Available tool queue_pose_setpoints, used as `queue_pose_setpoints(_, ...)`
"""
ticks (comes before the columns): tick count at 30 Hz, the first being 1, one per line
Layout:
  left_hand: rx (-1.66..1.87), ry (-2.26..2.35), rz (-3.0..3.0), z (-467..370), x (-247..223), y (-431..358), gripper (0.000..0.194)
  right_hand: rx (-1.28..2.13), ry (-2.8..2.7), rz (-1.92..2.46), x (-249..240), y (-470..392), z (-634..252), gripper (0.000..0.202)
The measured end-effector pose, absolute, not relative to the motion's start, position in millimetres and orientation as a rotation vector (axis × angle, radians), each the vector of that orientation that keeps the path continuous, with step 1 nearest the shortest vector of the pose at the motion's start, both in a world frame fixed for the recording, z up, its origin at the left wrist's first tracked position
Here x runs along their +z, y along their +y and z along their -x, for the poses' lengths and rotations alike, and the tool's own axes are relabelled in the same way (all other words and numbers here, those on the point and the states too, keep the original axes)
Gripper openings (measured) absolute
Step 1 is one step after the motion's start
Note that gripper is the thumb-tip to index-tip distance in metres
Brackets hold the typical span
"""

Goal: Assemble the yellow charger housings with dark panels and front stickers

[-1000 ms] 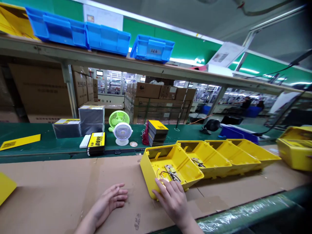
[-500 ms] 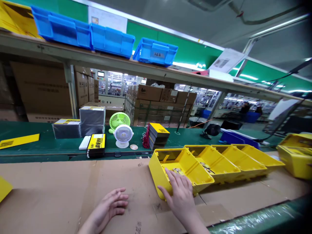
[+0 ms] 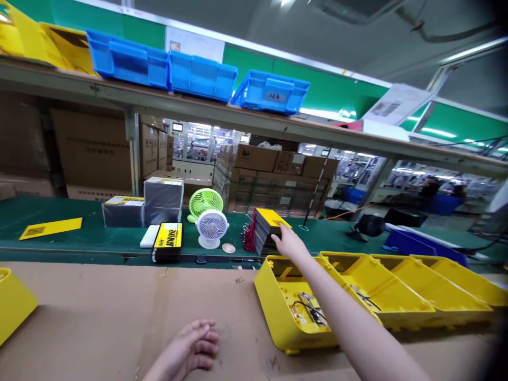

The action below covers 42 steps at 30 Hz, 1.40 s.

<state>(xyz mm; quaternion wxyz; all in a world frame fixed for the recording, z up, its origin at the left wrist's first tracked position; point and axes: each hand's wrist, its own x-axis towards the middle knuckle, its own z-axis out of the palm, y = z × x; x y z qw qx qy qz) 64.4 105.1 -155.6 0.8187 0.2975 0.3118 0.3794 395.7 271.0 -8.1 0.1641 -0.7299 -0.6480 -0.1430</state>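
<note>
My right hand (image 3: 289,243) is stretched out over the yellow housing (image 3: 278,312) and touches the near edge of a stack of yellow-and-black plates (image 3: 266,227) on the green belt. Whether its fingers have closed on a plate I cannot tell. Inside the open yellow housing lie wires and a small metal part (image 3: 309,313). My left hand (image 3: 194,350) rests flat on the cardboard sheet (image 3: 119,317), fingers loosely apart, holding nothing.
More yellow housings (image 3: 397,296) are nested in a row to the right. On the green belt (image 3: 59,241) stand two small fans (image 3: 210,227), grey wrapped packs (image 3: 162,200) and a yellow-labelled black stack (image 3: 167,241). Blue bins (image 3: 200,76) sit on the shelf above. A yellow part (image 3: 14,301) lies at far left.
My right hand left the front of the yellow housing and reached forward across it to the stack of plates. The left hand stayed on the cardboard. The view shifted right and down.
</note>
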Motion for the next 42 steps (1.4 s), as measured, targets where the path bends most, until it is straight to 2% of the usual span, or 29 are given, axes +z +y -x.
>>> queue_pose_setpoints(5, 0.789, 0.681, -0.609, -69, -170, 116, 0.032, -0.37, -1.871, 2.233, -5, 328, -399, 0.045)
queue_pose_setpoints(10, 0.775, 0.716, -0.627, -71, -171, 121, 0.039, -0.396, -1.874, 2.347, -9, 349, -390, 0.033)
queue_pose_setpoints(19, 0.78, 0.798, -0.691, -72, -163, 125, 0.048, -0.564, -1.861, 2.435, -7, 351, -379, 0.03)
queue_pose_setpoints(25, 0.78, 0.8, -0.664, -72, -160, 123, 0.044, -0.637, -1.929, 2.394, -3, 349, -376, 0.028)
queue_pose_setpoints(29, 0.781, 0.755, -0.648, -72, -162, 122, 0.039, -0.692, -2.038, 2.242, 2, 337, -375, 0.025)
queue_pose_setpoints(34, 0.785, 0.73, -0.627, -72, -168, 121, 0.037, -0.771, -2.094, 1.931, 17, 311, -371, 0.01)
queue_pose_setpoints(39, 0.779, 0.707, -0.624, -72, -171, 121, 0.032, -0.893, -1.885, 1.662, 50, 271, -360, 0.025)
queue_pose_setpoints(42, 0.794, 0.685, -0.629, -71, -173, 119, 0.03, -0.936, -1.741, 1.286, 76, 234, -343, 0.025)
